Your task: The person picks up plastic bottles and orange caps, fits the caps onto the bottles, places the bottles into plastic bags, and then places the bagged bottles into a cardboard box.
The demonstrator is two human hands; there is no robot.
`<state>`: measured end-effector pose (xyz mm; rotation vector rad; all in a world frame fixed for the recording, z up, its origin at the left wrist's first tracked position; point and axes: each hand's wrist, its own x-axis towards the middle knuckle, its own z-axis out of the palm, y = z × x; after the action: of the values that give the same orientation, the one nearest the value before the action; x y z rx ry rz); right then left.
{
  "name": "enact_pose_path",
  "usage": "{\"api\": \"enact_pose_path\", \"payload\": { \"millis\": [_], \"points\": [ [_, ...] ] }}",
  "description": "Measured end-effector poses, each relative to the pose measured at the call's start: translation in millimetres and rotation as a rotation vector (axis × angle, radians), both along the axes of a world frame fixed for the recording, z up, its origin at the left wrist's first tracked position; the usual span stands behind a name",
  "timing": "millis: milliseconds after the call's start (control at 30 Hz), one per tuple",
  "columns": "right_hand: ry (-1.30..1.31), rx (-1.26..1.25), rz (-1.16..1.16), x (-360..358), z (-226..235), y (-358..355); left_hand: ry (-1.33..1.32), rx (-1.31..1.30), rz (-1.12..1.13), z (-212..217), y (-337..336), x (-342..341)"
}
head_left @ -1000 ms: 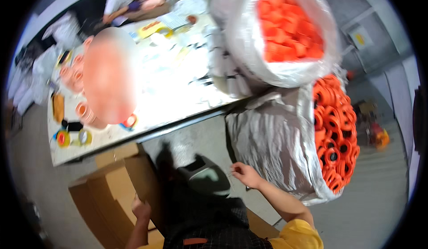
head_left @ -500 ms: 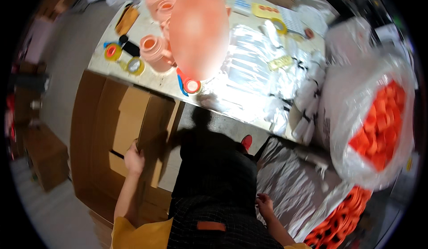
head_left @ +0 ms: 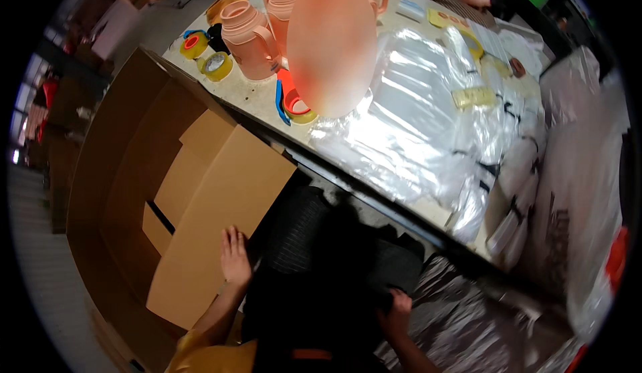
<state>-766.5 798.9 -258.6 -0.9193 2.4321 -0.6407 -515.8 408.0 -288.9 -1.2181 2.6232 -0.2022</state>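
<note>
My left hand point(head_left: 235, 259) lies flat on the raised flap of a large open cardboard box point(head_left: 110, 166), fingers stretched out and pressed to its outer face. This brown flap point(head_left: 214, 219) leans over the box opening beside my leg. Low at my right side, my right hand point(head_left: 399, 306) is curled against dark cloth at my thigh; its fingertips are partly hidden, and what they hold, if anything, I cannot make out. On the table beyond the box stands a pink jug point(head_left: 246, 42) with a handle.
Several more pink jugs stand behind, partly covered by a blurred pale oval. The table point(head_left: 257, 95) bears tape rolls point(head_left: 217, 66), a red and yellow roll point(head_left: 294, 102), clear plastic bags point(head_left: 414, 99) and a yellow card point(head_left: 445, 20). A large plastic sack point(head_left: 568, 172) stands at right.
My view has swung toward the right and closer to the table. My left hand has gone from gripping the flap's edge to lying flat on it; the flap has tilted over toward me.
</note>
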Motion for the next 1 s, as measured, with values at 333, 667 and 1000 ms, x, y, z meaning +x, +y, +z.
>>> {"api": "enact_pose_path", "payload": {
  "millis": [333, 667, 1000],
  "points": [
    [-0.222, -0.149, -0.777, 155.7, -68.7, 125.3, 0.32, 0.532, 0.203, 88.2, -205.7, -0.4],
    [-0.179, -0.274, -0.821, 153.0, -52.3, 86.2, 0.323, 0.146, 0.04, 54.2, -122.8, 12.5],
    [-0.097, -0.358, -0.666, 109.6, -54.1, 58.6, 0.712, -0.062, -0.338, 53.2, -0.1, -120.3]
  ]
}}
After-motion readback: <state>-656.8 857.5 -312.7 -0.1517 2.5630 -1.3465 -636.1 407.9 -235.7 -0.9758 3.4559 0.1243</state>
